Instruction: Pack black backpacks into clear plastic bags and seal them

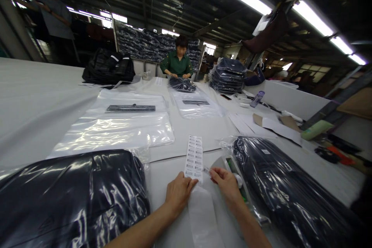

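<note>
A strip of white barcode labels [194, 158] lies on the white table, its bare backing running toward me. My left hand [179, 192] is closed on the strip's lower left part, thumb and fingers at the last printed row. Just right of the strip, my right hand [225, 183] pinches a small label [207, 169] between thumb and fingertips. Beside that hand is a tape dispenser [245, 190], partly hidden. Dark items in clear plastic lie on both sides: a large left package [75, 197] and a right package [279, 182].
Clear plastic bags [122, 124] lie flat ahead on the left. Across the table [209, 128], a person [178, 62] handles a dark bagged item. A stack of packages [228, 75], papers [250, 125], a purple bottle [257, 99] and a green bottle [316, 129] stand or lie farther right.
</note>
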`<state>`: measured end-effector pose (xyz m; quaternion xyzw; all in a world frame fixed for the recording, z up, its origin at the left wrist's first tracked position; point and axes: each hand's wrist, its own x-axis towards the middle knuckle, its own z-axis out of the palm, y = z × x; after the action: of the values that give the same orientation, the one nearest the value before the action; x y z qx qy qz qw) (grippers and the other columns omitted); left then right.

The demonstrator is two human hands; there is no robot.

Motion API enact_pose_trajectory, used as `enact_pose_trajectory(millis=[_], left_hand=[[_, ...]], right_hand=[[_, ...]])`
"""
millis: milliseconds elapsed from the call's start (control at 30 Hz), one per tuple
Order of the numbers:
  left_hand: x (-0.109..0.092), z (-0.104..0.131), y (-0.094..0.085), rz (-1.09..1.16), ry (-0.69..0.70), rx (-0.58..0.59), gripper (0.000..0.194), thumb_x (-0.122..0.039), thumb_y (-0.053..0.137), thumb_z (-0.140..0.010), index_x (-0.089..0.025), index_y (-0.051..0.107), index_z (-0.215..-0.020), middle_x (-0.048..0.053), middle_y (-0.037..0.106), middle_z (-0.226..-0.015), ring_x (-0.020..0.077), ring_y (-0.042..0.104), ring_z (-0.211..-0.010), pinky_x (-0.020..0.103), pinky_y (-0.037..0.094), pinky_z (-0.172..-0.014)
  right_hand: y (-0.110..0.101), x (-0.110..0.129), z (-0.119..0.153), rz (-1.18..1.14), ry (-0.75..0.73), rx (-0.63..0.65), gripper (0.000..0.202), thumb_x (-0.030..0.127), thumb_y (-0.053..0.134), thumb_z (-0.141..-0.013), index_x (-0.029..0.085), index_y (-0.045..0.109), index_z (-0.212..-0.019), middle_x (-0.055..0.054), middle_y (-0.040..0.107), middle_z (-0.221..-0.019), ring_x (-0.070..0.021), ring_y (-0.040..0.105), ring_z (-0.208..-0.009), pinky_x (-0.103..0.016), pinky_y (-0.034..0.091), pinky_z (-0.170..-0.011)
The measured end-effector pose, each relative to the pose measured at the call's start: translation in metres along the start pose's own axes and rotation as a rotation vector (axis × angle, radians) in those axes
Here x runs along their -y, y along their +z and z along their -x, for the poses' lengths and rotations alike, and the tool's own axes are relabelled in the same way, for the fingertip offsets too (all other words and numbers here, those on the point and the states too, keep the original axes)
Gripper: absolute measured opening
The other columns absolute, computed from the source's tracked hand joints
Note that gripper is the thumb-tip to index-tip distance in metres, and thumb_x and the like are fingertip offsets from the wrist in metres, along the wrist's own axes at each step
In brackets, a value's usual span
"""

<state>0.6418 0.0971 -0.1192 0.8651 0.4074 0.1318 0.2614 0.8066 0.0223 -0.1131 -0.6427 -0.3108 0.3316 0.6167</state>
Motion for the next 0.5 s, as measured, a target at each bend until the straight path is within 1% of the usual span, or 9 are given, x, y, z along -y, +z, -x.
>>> enact_pose_trajectory(millis=[67, 133, 167, 200, 267, 300, 367, 433, 500], left_hand=[[-0.002, 0.004, -0.001, -0.042, 0.027, 0.064, 0.047, -0.052, 0.030, -0.089, -0.022, 0.067, -0.086, 0.008, 0.061, -0.087, 0.0253, 0.060, -0.080, 0.035, 0.042, -0.071], [-0.003, 0.008, -0.001, -0.067, 0.043, 0.113, 0.042, -0.048, 0.033, -0.089, -0.024, 0.065, -0.099, 0.009, 0.064, -0.088, 0.0277, 0.061, -0.084, 0.038, 0.042, -0.074], [-0.004, 0.010, -0.002, -0.073, 0.044, 0.130, 0.039, -0.044, 0.036, -0.088, -0.024, 0.060, -0.111, 0.010, 0.065, -0.091, 0.0288, 0.061, -0.087, 0.039, 0.042, -0.076], [-0.004, 0.012, -0.003, -0.073, 0.041, 0.144, 0.041, -0.039, 0.040, -0.087, -0.024, 0.052, -0.123, 0.010, 0.065, -0.095, 0.0293, 0.060, -0.090, 0.039, 0.042, -0.077], [-0.005, 0.013, -0.007, -0.054, 0.039, 0.169, 0.060, -0.031, 0.047, -0.081, -0.023, 0.032, -0.138, 0.011, 0.064, -0.103, 0.0285, 0.060, -0.094, 0.037, 0.043, -0.079], [-0.006, 0.013, -0.009, -0.036, 0.044, 0.184, 0.068, -0.029, 0.051, -0.079, -0.022, 0.025, -0.141, 0.011, 0.064, -0.106, 0.0274, 0.060, -0.095, 0.035, 0.043, -0.080], [-0.009, 0.014, -0.014, 0.005, 0.066, 0.206, 0.075, -0.028, 0.054, -0.075, -0.021, 0.022, -0.142, 0.009, 0.064, -0.109, 0.0252, 0.060, -0.096, 0.032, 0.043, -0.080], [-0.012, 0.018, -0.023, 0.038, 0.091, 0.208, 0.072, -0.026, 0.053, -0.076, -0.019, 0.023, -0.141, 0.008, 0.064, -0.111, 0.0243, 0.060, -0.096, 0.031, 0.044, -0.081], [-0.014, 0.029, -0.037, 0.054, 0.109, 0.196, 0.062, -0.025, 0.050, -0.078, -0.019, 0.033, -0.137, 0.008, 0.065, -0.109, 0.0243, 0.060, -0.096, 0.032, 0.045, -0.080]], right_hand=[[0.000, 0.014, 0.006, -0.039, 0.038, 0.019, 0.040, 0.050, 0.073, -0.056, 0.014, 0.068, -0.074, -0.001, 0.063, -0.064, -0.0135, 0.052, -0.057, -0.025, 0.043, -0.058], [0.001, 0.031, 0.016, -0.034, 0.046, 0.049, 0.038, 0.049, 0.072, -0.058, 0.014, 0.069, -0.074, -0.001, 0.063, -0.062, -0.0121, 0.050, -0.056, -0.024, 0.041, -0.056], [0.002, 0.039, 0.021, -0.019, 0.041, 0.063, 0.037, 0.048, 0.072, -0.060, 0.014, 0.069, -0.074, 0.000, 0.062, -0.061, -0.0118, 0.050, -0.055, -0.023, 0.041, -0.056], [0.003, 0.047, 0.026, 0.000, 0.034, 0.073, 0.036, 0.048, 0.071, -0.060, 0.014, 0.070, -0.074, -0.001, 0.063, -0.060, -0.0118, 0.050, -0.055, -0.023, 0.041, -0.056], [0.006, 0.062, 0.037, 0.045, 0.015, 0.092, 0.036, 0.047, 0.071, -0.061, 0.014, 0.070, -0.075, -0.001, 0.064, -0.062, -0.0122, 0.052, -0.056, -0.024, 0.042, -0.057], [0.008, 0.069, 0.042, 0.067, 0.003, 0.101, 0.036, 0.047, 0.071, -0.061, 0.014, 0.071, -0.075, -0.002, 0.065, -0.063, -0.0129, 0.053, -0.058, -0.024, 0.043, -0.058], [0.014, 0.082, 0.052, 0.111, -0.019, 0.119, 0.037, 0.047, 0.070, -0.061, 0.013, 0.071, -0.076, -0.004, 0.067, -0.067, -0.0152, 0.057, -0.062, -0.026, 0.046, -0.062], [0.021, 0.093, 0.061, 0.155, -0.033, 0.137, 0.037, 0.046, 0.070, -0.060, 0.014, 0.071, -0.077, -0.005, 0.069, -0.071, -0.0181, 0.060, -0.067, -0.028, 0.048, -0.065], [0.030, 0.100, 0.069, 0.196, -0.033, 0.163, 0.038, 0.046, 0.071, -0.058, 0.015, 0.071, -0.079, -0.006, 0.070, -0.075, -0.0203, 0.062, -0.072, -0.029, 0.049, -0.068]])
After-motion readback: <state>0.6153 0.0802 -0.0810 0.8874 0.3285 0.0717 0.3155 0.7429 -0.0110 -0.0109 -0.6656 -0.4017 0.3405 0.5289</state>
